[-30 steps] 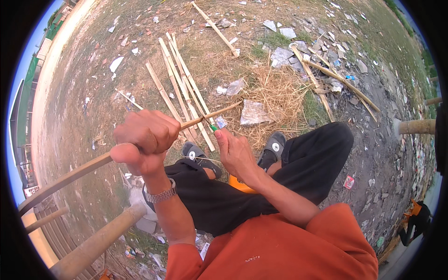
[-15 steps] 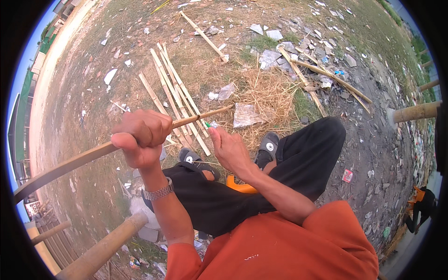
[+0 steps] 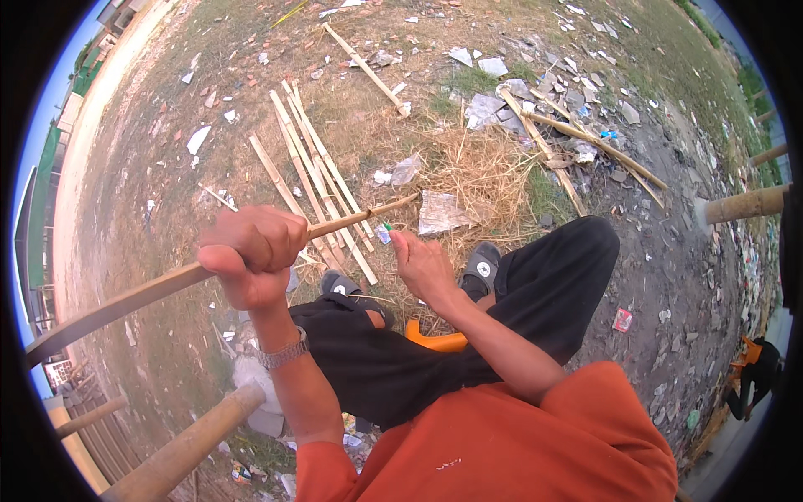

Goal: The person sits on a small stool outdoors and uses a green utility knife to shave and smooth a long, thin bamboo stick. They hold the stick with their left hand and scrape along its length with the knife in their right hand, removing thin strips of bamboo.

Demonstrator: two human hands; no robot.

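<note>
We hold a long bamboo stick [image 3: 167,289] in our left hand [image 3: 251,251]. The fingers of that hand are curled tight in a fist around the stick, near its middle. The stick runs a long way out of both sides of the fist. One end goes out to the left and a bit down, toward the edge of the picture, and there it looks wide and flat. The other end goes out to the right and a bit up, and there it gets thin, like a point. That thin end passes just above our right hand [image 3: 422,263]. The right hand is near the stick but we cannot see it touch the stick. Its fingers are bent a little and close together, and we cannot tell if they pinch anything small. So the left hand has the stick, and the right hand waits just below the thin end. The stick is pale brown, smooth and a bit bent, and it looks split along its length. Past the hands, more split bamboo sticks [image 3: 314,171] lie side by side on the ground. Next to them is a patch of dry straw [image 3: 481,167]. Below the hands we see our black trousers [image 3: 468,335] and our grey shoes [image 3: 481,268].
</note>
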